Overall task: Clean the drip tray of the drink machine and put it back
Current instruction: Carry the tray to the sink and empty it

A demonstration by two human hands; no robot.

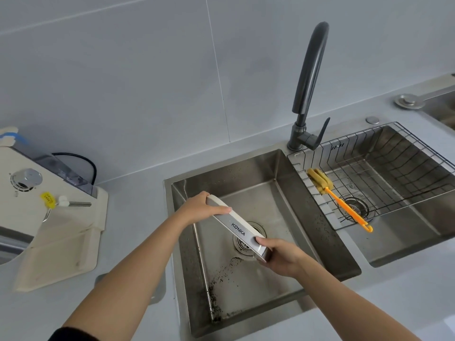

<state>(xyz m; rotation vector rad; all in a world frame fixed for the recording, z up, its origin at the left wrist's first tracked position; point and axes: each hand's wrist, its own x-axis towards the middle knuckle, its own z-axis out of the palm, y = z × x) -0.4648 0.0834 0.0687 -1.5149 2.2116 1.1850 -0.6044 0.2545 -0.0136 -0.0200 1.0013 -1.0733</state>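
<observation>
The drip tray [237, 228] is a long cream and silver piece with KONKA printed on its silver front. It is held tilted on edge above the drain of the left sink basin [283, 173]. My left hand [200, 207] grips its upper left end and my right hand [280, 258] grips its lower right end. The cream drink machine [37, 193] stands on the counter at the far left, with its bare base plate [66, 252] stretching toward me. Dark specks lie on the basin floor [221, 279].
A dark gooseneck faucet [309, 87] rises behind the divider between the two basins. The right basin holds a wire rack [394, 173] with a yellow sponge brush on an orange handle [339, 200]. Grey counter surrounds the sink, with a tiled wall behind.
</observation>
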